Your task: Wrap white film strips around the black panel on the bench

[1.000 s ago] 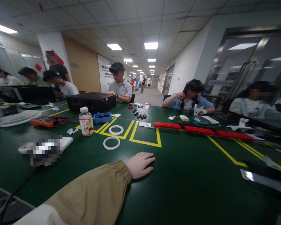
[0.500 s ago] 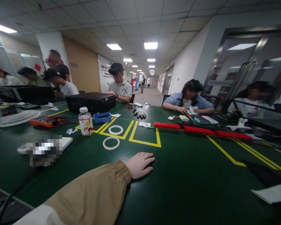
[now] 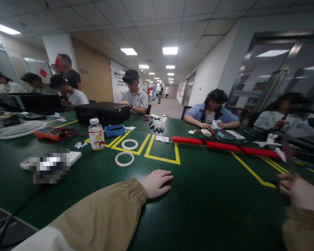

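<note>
My left hand (image 3: 157, 183) lies palm down on the green tabletop (image 3: 211, 209), fingers stretched and slightly apart, holding nothing. Its tan sleeve crosses the lower left of the view. Two white tape rings (image 3: 124, 159) lie just beyond it. At the right edge, my right hand (image 3: 302, 191) is raised and closed round a thin, dark, upright thing (image 3: 288, 155). Motion smears that thing, so its kind cannot be made out.
To the left stand a pill bottle (image 3: 96, 135), a blue tray (image 3: 114, 134), an orange multimeter (image 3: 51, 133) and a black case (image 3: 103, 113). Red strips (image 3: 222, 145), yellow tape lines and gloves (image 3: 156, 125) lie farther out. Several people sit around the table.
My right hand has come into view at the right with the thin dark thing. The dark shape and white sheet at the right edge no longer show there. My left hand has stayed put.
</note>
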`<state>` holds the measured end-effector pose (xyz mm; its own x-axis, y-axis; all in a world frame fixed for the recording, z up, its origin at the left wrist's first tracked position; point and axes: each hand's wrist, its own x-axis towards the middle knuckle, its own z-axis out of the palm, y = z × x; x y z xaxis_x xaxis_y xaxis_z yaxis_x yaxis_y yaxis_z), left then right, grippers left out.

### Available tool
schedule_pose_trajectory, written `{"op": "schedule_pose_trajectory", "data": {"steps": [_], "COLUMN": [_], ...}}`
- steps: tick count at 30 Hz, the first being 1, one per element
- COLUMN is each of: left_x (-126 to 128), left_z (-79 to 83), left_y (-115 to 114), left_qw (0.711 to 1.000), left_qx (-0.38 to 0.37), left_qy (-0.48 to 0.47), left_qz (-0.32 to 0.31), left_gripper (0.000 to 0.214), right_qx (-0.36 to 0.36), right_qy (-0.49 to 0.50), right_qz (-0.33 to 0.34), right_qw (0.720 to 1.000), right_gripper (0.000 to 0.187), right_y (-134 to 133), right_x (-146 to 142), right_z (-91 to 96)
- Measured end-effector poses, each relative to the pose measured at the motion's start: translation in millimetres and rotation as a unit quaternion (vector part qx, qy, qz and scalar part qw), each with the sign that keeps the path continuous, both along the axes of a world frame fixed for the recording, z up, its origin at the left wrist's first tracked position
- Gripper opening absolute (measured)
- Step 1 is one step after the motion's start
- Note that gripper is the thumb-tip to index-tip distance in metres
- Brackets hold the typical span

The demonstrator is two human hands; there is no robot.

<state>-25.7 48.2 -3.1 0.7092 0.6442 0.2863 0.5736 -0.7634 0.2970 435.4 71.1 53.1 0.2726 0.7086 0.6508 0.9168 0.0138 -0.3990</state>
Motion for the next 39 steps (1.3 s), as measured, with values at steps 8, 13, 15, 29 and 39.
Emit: {"op": "schedule_pose_trajectory", "data": {"steps": [8,13,15,29,39], "left_x": [-2.4,-1.5,-0.8,2.0,-5.7], "left_z": [1.0,3.2,5.0,1.4,7.1], "left_y": [7.4,9.7,9.7,20.0,19.2], "left_qw": [0.985,0.938,0.931,0.82,0.657], "left_qx": [-0.121,-0.235,-0.245,-0.331,-0.545], "left_qy": [-0.124,-0.253,-0.267,-0.464,-0.521], "left_qz": [0.017,0.032,0.031,0.055,-0.012], "left_gripper": [0.051,0.052,0.04,0.036,0.055], "right_qx": [-0.046,-0.083,-0.093,-0.023,-0.013], "right_qy": [-0.06,-0.127,-0.148,-0.255,-0.259], "right_qz": [0.134,0.271,0.289,0.269,0.263], "right_qw": [0.988,0.951,0.941,0.928,0.929], "right_gripper": [0.038,0.04,0.04,0.05,0.05], "right_y": [-25.4,-34.5,-34.1,-30.6,-31.9], "right_x": [-139.2,-178.6,-180.5,-177.8,-175.9], "right_z": [-14.8,-36.1,-40.3,-38.7,-41.1]}}
